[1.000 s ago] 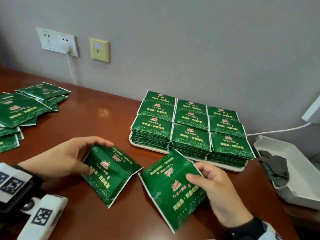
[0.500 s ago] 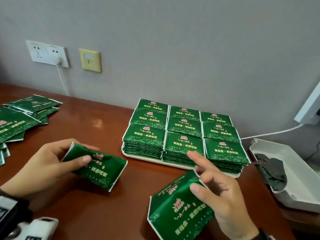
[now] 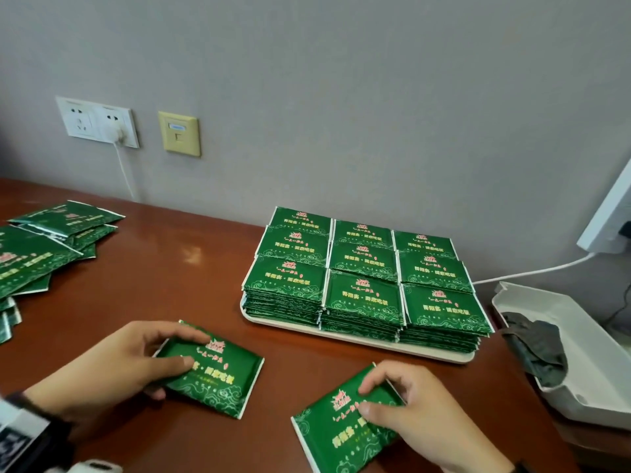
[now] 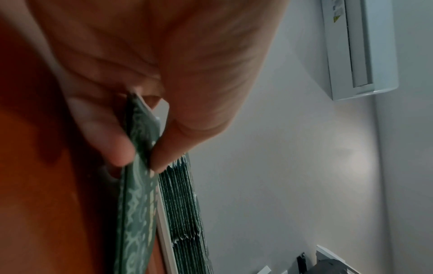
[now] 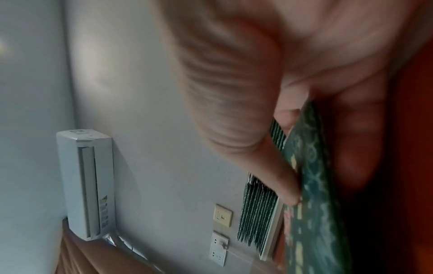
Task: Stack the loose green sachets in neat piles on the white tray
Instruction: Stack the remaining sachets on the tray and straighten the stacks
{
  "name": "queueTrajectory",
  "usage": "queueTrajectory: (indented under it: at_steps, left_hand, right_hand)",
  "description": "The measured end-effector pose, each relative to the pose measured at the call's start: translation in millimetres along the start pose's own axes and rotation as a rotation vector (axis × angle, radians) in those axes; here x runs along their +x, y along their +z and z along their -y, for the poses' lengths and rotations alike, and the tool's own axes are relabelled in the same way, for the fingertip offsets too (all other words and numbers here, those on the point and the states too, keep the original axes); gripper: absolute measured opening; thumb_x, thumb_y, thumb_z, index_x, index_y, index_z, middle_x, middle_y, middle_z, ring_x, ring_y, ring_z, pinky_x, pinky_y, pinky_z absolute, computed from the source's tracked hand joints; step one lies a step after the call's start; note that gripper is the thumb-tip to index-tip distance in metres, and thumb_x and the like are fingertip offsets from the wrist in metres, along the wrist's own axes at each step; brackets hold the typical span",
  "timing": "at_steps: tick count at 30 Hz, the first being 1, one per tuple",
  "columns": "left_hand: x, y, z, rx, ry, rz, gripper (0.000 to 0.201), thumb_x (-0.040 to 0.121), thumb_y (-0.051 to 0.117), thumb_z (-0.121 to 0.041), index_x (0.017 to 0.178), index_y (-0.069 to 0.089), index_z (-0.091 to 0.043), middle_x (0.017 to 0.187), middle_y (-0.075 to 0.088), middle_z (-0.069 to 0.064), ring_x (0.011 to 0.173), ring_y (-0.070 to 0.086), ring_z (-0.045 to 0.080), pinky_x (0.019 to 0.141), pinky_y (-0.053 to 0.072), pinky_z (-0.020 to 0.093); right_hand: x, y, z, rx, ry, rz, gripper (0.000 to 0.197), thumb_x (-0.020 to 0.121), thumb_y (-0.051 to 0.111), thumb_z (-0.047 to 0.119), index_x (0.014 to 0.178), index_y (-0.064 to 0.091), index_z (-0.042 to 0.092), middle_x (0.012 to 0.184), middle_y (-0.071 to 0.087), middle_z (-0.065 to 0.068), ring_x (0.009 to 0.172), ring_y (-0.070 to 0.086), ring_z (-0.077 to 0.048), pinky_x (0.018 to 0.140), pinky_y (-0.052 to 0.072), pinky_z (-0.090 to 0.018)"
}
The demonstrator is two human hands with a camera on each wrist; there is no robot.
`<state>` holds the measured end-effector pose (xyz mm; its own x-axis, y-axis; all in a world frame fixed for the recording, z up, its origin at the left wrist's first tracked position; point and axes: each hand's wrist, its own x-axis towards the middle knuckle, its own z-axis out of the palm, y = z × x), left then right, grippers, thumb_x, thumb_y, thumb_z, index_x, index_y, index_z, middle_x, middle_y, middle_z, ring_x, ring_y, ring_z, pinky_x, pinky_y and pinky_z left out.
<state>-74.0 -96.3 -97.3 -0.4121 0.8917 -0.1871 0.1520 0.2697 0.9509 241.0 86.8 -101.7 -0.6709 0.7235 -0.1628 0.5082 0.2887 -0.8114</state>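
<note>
Two small stacks of green sachets lie on the brown table in front of the white tray [image 3: 358,339]. My left hand [image 3: 177,353] pinches the left stack [image 3: 218,373] between thumb and fingers; in the left wrist view that stack [image 4: 138,185] shows edge-on. My right hand [image 3: 372,401] pinches the right stack [image 3: 338,435], thumb on top; the right wrist view shows this stack [image 5: 314,185] too. The tray carries several neat sachet piles [image 3: 362,271] in rows. A loose heap of sachets [image 3: 37,254] lies at the far left.
A white plastic box [image 3: 580,363] holding a dark cloth stands to the tray's right. A white cable [image 3: 532,271] runs along the wall behind it. Wall sockets [image 3: 99,122] with a plug sit above the table on the left.
Both hands have lowered their stacks toward the table. The left stack has turned flat, print side up. The right hand has shifted its fingers onto its stack's top edge.
</note>
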Motion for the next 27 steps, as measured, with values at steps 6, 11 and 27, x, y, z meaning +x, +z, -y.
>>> queueTrajectory:
  at_steps: [6, 11, 27]
  left_hand:
    - [10, 12, -32, -0.171, 0.170, -0.102, 0.021, 0.077, 0.080, -0.008, 0.093, 0.081, -0.022, 0.092, 0.070, 0.020, 0.059, 0.056, 0.013, 0.051, 0.053, 0.023]
    - [58, 26, -86, -0.127, 0.280, -0.104, 0.023, 0.083, 0.073, 0.002, 0.093, 0.080, -0.017, 0.092, 0.072, 0.012, 0.069, 0.067, 0.015, 0.059, 0.058, 0.024]
    - [104, 58, -88, 0.714, 0.205, -0.242, 0.038, 0.081, 0.073, -0.049, 0.113, 0.057, -0.039, 0.113, 0.043, -0.013, 0.093, 0.053, 0.000, 0.087, 0.047, 0.023]
  right_hand:
    - [9, -10, 13, 0.225, -0.087, -0.344, 0.026, 0.084, 0.079, 0.014, 0.083, 0.078, 0.039, 0.092, 0.075, 0.017, 0.095, 0.068, -0.011, 0.089, 0.050, -0.034]
    - [41, -31, 44, 0.333, -0.102, -0.539, 0.021, 0.094, 0.066, 0.008, 0.091, 0.071, 0.028, 0.107, 0.067, 0.012, 0.104, 0.063, -0.014, 0.090, 0.058, -0.047]
    - [71, -30, 58, -0.708, 0.116, -0.352, 0.075, 0.074, 0.060, 0.081, 0.131, 0.039, 0.036, 0.148, 0.016, -0.001, 0.134, 0.032, -0.025, 0.104, 0.043, -0.036]
